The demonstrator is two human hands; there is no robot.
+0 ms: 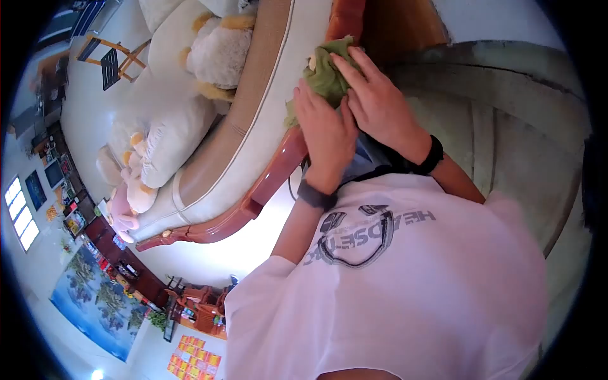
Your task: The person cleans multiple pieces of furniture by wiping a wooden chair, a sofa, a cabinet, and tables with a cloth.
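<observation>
A crumpled green cloth [328, 75] lies over the glossy red-brown wooden trim [278, 161] of a padded sofa. My left hand [326, 133] bears on the cloth's near side with its fingers fairly straight, their tips at the cream padding. Just to the right, my right hand [383, 104] grips the same cloth, its fingers bent over the top. Both thumbs sit close together between the hands, and the undersides of the fingers are hidden. Dark bands circle both wrists.
The sofa's cream and brown upholstery [237, 120] curves away to the left, with plush toys [218, 54] and cushions [177, 136] on it. A folding chair [111, 66] stands beyond. A greenish panelled surface [481, 133] lies at the right. Cluttered shelves [126, 272] line the far wall.
</observation>
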